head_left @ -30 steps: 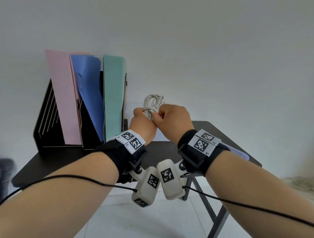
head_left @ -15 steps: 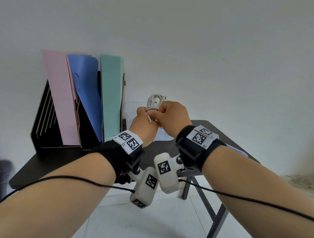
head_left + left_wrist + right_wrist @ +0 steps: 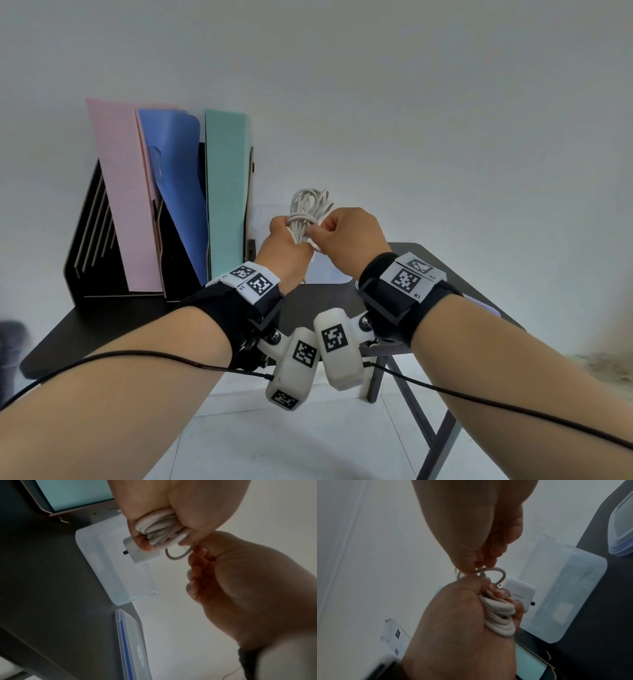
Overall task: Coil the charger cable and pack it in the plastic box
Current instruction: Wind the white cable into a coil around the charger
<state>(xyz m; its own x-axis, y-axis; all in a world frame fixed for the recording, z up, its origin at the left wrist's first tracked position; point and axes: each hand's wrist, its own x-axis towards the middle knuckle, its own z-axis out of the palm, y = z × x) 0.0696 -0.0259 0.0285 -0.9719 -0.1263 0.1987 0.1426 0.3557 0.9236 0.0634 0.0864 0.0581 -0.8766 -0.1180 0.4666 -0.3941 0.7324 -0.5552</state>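
Note:
My left hand [image 3: 286,236] grips the coiled white charger cable [image 3: 308,209] in a fist above the table, with its loops sticking out on top. The white charger brick [image 3: 142,553] hangs under that fist's fingers [image 3: 145,543]. Close beside the bundle, my right hand [image 3: 322,234] pinches a loose strand of the cable [image 3: 488,570] that loops at the coil. The clear plastic box [image 3: 120,574] lies open on the dark table [image 3: 428,267] beneath the hands, and its blue-trimmed lid [image 3: 132,642] lies next to it.
A black file rack [image 3: 85,240] with pink, blue and green folders stands at the table's back left, close to my left hand. A white wall rises right behind the table. White floor tiles show below the near edge.
Both hands have stayed together above the table. The right hand has shifted a little around the bundle with the strand, and more of the coil's loops shows above the fists.

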